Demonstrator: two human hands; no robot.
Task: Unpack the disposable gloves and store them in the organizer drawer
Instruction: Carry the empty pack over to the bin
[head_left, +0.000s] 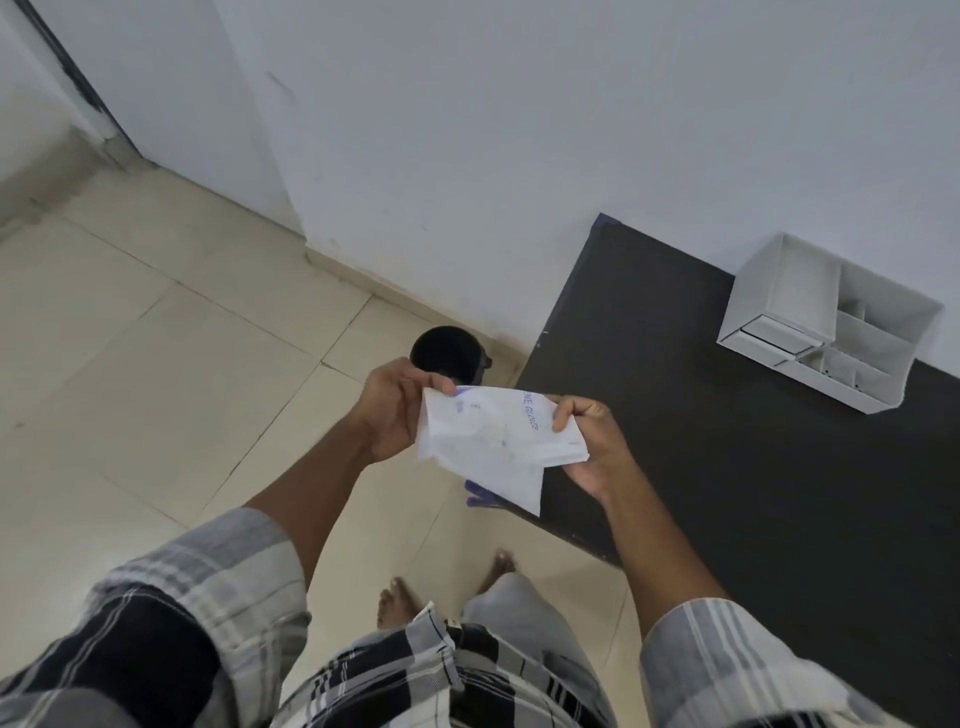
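Both hands pinch glove packet (493, 436) mid-frame: left hand (395, 415) fingers on top corner, right hand (587, 441) fingers on right edge | unpacking underway | organizer (779, 306) upper right on counter (727, 441), drawers shut, storing left

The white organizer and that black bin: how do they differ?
The white organizer is boxy, split into compartments, and sits on the dark table against the wall. The black bin is round, a single open cavity, and stands on the tiled floor, partly hidden behind the left hand. Both are open-topped.
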